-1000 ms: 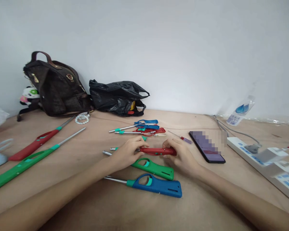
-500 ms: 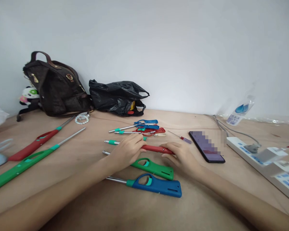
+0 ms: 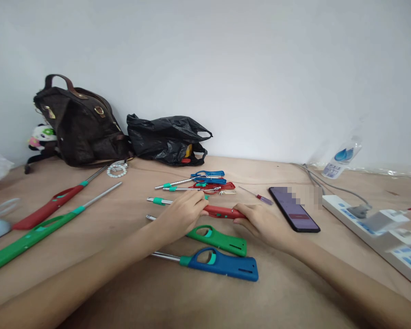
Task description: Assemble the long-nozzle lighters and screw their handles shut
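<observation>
Both my hands hold a red gas lighter (image 3: 222, 212) just above the table, its metal nozzle pointing left. My left hand (image 3: 189, 211) is closed over the trigger end and hides that part. At the handle's right end, my right hand (image 3: 255, 220) grips with thumb and fingers. Below the hands lie a green gas lighter (image 3: 231, 243) and a blue gas lighter (image 3: 238, 267), side by side. Beyond them are opened blue lighter parts (image 3: 210, 180) and opened red lighter parts (image 3: 226, 186) with metal tubes. A small screwdriver (image 3: 264, 199) rests to the right.
Long red (image 3: 44, 210) and green (image 3: 30, 237) lighters lie at the left, near a bead bracelet (image 3: 116, 171). A dark backpack (image 3: 82, 128) and black plastic bag (image 3: 164, 139) stand by the wall. At right are a phone (image 3: 301, 217), power strip (image 3: 354, 221) and bottle (image 3: 342, 157).
The red lighter has rolled slightly in my hands, so more of its side with green spots shows. My right hand's fingers have shifted a little on the handle end.
</observation>
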### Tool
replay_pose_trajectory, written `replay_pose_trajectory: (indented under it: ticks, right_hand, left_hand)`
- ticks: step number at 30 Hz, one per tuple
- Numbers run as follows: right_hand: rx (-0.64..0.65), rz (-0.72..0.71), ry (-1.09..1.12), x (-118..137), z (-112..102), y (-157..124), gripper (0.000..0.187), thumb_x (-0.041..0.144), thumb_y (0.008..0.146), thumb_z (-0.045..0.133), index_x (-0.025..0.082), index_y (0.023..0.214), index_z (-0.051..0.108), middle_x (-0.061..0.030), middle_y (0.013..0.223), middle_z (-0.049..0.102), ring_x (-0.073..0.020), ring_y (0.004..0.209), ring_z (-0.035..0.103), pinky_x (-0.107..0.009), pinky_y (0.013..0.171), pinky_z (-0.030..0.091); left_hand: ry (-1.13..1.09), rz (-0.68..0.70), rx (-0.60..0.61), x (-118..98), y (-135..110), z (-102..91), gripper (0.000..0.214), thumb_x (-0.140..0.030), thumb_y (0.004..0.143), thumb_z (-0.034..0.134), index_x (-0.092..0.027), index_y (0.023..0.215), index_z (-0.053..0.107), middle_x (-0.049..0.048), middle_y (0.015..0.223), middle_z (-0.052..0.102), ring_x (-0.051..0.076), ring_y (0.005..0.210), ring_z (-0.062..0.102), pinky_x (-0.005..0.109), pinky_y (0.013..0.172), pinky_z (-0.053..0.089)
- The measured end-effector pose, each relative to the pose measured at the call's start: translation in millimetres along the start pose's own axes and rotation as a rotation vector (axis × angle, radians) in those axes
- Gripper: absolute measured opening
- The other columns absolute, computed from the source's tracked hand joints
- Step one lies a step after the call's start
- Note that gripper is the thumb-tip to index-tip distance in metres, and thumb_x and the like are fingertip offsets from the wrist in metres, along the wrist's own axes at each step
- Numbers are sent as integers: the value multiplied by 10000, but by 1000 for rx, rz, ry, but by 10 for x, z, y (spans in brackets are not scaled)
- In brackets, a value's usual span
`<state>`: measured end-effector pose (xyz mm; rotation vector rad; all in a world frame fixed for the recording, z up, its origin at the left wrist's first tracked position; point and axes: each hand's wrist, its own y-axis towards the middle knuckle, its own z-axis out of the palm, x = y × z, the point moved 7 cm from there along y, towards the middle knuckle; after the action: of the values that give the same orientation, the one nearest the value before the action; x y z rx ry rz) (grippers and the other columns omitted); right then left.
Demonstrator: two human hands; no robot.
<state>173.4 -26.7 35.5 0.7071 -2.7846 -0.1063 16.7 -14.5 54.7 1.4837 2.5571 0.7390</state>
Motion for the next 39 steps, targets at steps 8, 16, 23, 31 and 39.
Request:
replay_pose_trajectory:
  ticks: [8, 16, 23, 31, 39]
  right_hand:
    - [-9, -26, -74, 173, 36, 45, 66, 230, 884, 538, 177, 845, 548, -45, 774, 648, -171, 678, 570, -261, 543, 256]
    - [-88, -97, -226, 425, 211, 194, 31, 169, 874, 532, 163, 851, 552, -73, 735, 660, -191, 618, 577, -289, 528, 230]
    - [-87, -126, -264, 432, 146, 203, 60, 171, 892, 516, 169, 838, 541, -65, 731, 666, -180, 612, 583, -292, 521, 227]
    - [-30, -66, -302, 324, 175, 235, 108, 156, 890, 512, 172, 793, 555, -92, 729, 691, -212, 652, 628, -283, 525, 261]
    - [-56, -9, -374, 21, 103, 298, 122, 126, 820, 510, 153, 905, 593, -103, 780, 700, -213, 670, 619, -285, 542, 272]
  left_hand:
    - [105, 43, -2, -130, 7, 25, 257, -128, 972, 341, -111, 899, 587, 92, 857, 538, 226, 771, 494, 337, 694, 414]
    - [212, 133, -39, -421, 19, -60, 368, -93, 942, 234, -95, 845, 589, 114, 792, 524, 247, 722, 451, 385, 643, 414]
    - [218, 123, -61, -387, 20, -112, 396, -107, 969, 212, -103, 853, 591, 103, 792, 525, 240, 737, 464, 372, 655, 404]
    - [60, 65, 2, -172, 21, -5, 403, -339, 1022, 310, -124, 834, 594, 79, 803, 546, 216, 727, 496, 325, 639, 402]
    - [92, -62, -55, 255, -25, -171, 270, -329, 970, 464, -164, 1146, 585, 112, 1105, 602, 271, 1052, 534, 392, 881, 422]
